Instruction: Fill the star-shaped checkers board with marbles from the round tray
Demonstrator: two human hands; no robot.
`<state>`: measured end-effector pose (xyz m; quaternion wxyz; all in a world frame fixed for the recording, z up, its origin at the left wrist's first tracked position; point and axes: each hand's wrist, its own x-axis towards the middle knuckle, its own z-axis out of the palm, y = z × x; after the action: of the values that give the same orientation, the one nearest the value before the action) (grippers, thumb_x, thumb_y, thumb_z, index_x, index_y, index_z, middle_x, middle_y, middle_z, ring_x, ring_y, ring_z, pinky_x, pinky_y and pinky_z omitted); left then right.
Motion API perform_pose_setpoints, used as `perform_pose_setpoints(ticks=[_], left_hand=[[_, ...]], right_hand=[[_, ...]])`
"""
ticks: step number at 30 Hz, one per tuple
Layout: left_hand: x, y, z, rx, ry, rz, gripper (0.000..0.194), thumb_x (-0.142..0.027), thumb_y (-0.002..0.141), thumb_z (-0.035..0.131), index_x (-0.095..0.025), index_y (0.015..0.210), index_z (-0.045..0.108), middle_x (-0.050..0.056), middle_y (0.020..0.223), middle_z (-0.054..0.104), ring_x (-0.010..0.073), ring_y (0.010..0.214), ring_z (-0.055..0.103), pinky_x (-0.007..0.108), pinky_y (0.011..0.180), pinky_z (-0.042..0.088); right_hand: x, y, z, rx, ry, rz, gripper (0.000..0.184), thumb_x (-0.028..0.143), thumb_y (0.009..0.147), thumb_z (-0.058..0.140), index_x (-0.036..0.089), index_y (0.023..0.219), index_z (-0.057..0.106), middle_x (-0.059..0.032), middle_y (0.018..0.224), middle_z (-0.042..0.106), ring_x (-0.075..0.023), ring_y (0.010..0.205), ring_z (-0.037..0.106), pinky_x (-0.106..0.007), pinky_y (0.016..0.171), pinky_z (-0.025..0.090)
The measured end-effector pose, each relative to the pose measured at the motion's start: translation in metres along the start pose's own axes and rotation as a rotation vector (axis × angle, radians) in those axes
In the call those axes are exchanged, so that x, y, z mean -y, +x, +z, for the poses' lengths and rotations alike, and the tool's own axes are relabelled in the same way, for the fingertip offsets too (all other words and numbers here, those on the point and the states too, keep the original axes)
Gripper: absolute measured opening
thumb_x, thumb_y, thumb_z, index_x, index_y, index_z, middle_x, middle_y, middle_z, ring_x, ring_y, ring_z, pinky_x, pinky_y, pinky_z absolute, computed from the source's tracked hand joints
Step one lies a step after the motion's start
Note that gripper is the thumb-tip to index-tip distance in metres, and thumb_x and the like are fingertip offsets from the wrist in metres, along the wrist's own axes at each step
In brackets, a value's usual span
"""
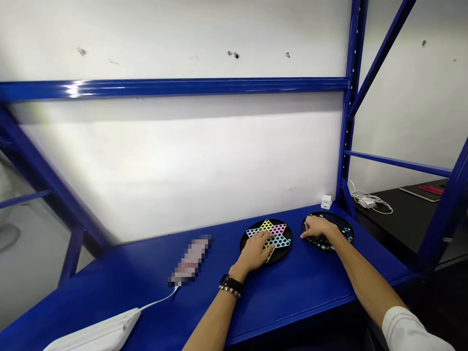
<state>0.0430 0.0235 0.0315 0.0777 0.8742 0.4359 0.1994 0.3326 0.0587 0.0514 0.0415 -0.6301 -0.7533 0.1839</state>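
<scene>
On the blue shelf sits a round black Chinese checkers board (283, 253), its star marked in yellow, pink and light blue with rows of dark holes. My left hand (257, 249) lies over the star's left and lower part, fingers spread and hiding some of the holes. To the right is a second round black tray (340, 220) holding small shiny pieces that look like marbles (322, 246). My right hand (317, 226) is at this tray's left side, fingers curled downward; whatever lies between the fingertips is hidden.
A blurred-out phone-like object (192, 261) lies left of the board, with a white cable running to a white device (98, 334) at the front left. A white charger block (326, 202) stands behind the tray. Blue rack posts and a beam (183, 87) frame the blue shelf (146, 263).
</scene>
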Motion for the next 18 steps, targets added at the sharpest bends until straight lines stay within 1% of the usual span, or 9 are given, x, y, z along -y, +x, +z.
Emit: perform_pose_setpoints(ticks=[2, 4, 6, 9, 11, 14, 18], left_hand=[[0.000, 0.000, 0.000, 0.000, 0.002, 0.000, 0.031, -0.037, 0.092, 0.047, -0.025, 0.117, 0.060, 0.006, 0.125, 0.062, 0.0255, 0.118, 0.055, 0.041, 0.101, 0.043], [-0.001, 0.000, 0.000, 0.006, 0.004, 0.000, 0.031, -0.038, 0.092, 0.047, -0.025, 0.117, 0.060, 0.007, 0.125, 0.062, 0.0257, 0.117, 0.055, 0.041, 0.101, 0.043], [-0.002, 0.000, -0.001, 0.009, 0.005, -0.005, 0.031, -0.038, 0.092, 0.047, -0.025, 0.117, 0.060, 0.007, 0.124, 0.062, 0.0257, 0.117, 0.055, 0.041, 0.101, 0.043], [-0.004, 0.000, -0.002, 0.014, 0.005, -0.016, 0.032, -0.037, 0.092, 0.046, -0.025, 0.119, 0.060, 0.006, 0.125, 0.062, 0.0261, 0.118, 0.055, 0.042, 0.101, 0.042], [-0.004, 0.000, -0.003, 0.021, 0.003, -0.021, 0.032, -0.037, 0.092, 0.046, -0.024, 0.119, 0.060, 0.007, 0.125, 0.061, 0.0265, 0.118, 0.054, 0.042, 0.101, 0.042], [-0.004, 0.000, -0.003, 0.018, 0.001, -0.014, 0.032, -0.037, 0.092, 0.047, -0.024, 0.117, 0.060, 0.007, 0.124, 0.062, 0.0263, 0.118, 0.055, 0.042, 0.101, 0.043], [-0.002, 0.000, -0.001, -0.005, 0.007, 0.003, 0.032, -0.040, 0.092, 0.047, -0.025, 0.117, 0.061, 0.006, 0.124, 0.062, 0.0253, 0.117, 0.056, 0.040, 0.100, 0.044]], right_hand=[[0.003, -0.001, 0.000, 0.016, -0.026, 0.001, 0.035, 0.051, 0.066, 0.077, 0.018, 0.069, 0.067, -0.0092, 0.079, 0.070, -0.0229, 0.071, 0.065, -0.028, 0.060, 0.042], [0.007, -0.002, 0.001, 0.001, -0.063, -0.005, 0.035, 0.051, 0.070, 0.074, 0.018, 0.079, 0.069, -0.0126, 0.090, 0.071, -0.0263, 0.080, 0.067, -0.030, 0.065, 0.044], [0.011, -0.003, 0.002, -0.021, -0.117, -0.019, 0.036, 0.050, 0.077, 0.068, 0.016, 0.088, 0.070, -0.0170, 0.099, 0.071, -0.0302, 0.089, 0.067, -0.033, 0.070, 0.046], [0.018, -0.006, 0.003, -0.020, -0.199, -0.024, 0.035, 0.044, 0.088, 0.057, 0.012, 0.091, 0.071, -0.0219, 0.104, 0.070, -0.0334, 0.095, 0.067, -0.037, 0.076, 0.048], [0.022, -0.008, 0.002, -0.007, -0.251, -0.020, 0.035, 0.040, 0.091, 0.054, 0.011, 0.096, 0.072, -0.0228, 0.106, 0.069, -0.0336, 0.098, 0.067, -0.038, 0.079, 0.048], [0.028, -0.012, 0.002, -0.001, -0.329, -0.031, 0.037, 0.039, 0.093, 0.050, 0.010, 0.103, 0.071, -0.0219, 0.111, 0.069, -0.0328, 0.104, 0.066, -0.038, 0.084, 0.048], [0.029, -0.013, 0.002, -0.001, -0.341, -0.025, 0.039, 0.039, 0.093, 0.049, 0.010, 0.105, 0.071, -0.0215, 0.112, 0.068, -0.0315, 0.104, 0.066, -0.036, 0.084, 0.048]])
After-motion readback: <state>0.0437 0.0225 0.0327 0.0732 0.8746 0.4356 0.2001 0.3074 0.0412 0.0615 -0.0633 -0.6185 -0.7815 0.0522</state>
